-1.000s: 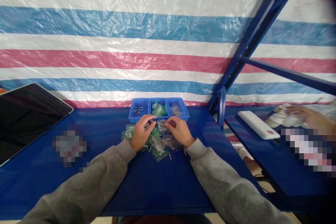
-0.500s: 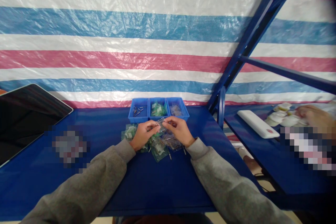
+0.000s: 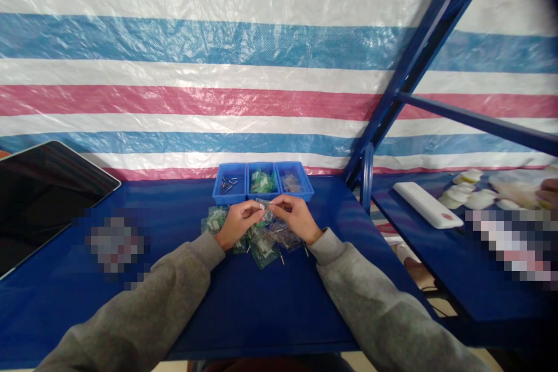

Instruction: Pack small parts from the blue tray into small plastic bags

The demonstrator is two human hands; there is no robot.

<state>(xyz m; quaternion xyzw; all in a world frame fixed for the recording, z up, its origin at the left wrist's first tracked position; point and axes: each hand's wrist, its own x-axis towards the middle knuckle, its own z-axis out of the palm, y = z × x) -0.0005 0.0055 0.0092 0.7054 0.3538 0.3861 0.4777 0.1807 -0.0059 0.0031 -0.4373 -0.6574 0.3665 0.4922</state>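
Between my two hands is a small clear plastic bag (image 3: 264,207), held over a pile on the table. My left hand (image 3: 238,222) pinches its left side, and my right hand (image 3: 296,218) pinches the right side. Whatever is inside the bag is too small to make out. Under and around the hands lie green-tinted bags (image 3: 264,248), clear bags (image 3: 285,236) and a few thin metal pieces (image 3: 281,257). Just beyond stand three joined blue bins: the left bin (image 3: 222,200) has slim metal pieces, the middle bin (image 3: 264,195) green bags, the right bin (image 3: 308,193) clear bags.
A dark-screened tablet or monitor (image 3: 47,197) lies at the left of the blue table (image 3: 257,314). A blue metal frame (image 3: 392,99) rises at the right. Past it, another table holds a white power bank-like block (image 3: 427,204) and several white-and-yellow items (image 3: 457,195).
The clear bag has shifted slightly between my fingers, and my right hand is a touch lower. At far right, another person's hand has moved away toward the edge.
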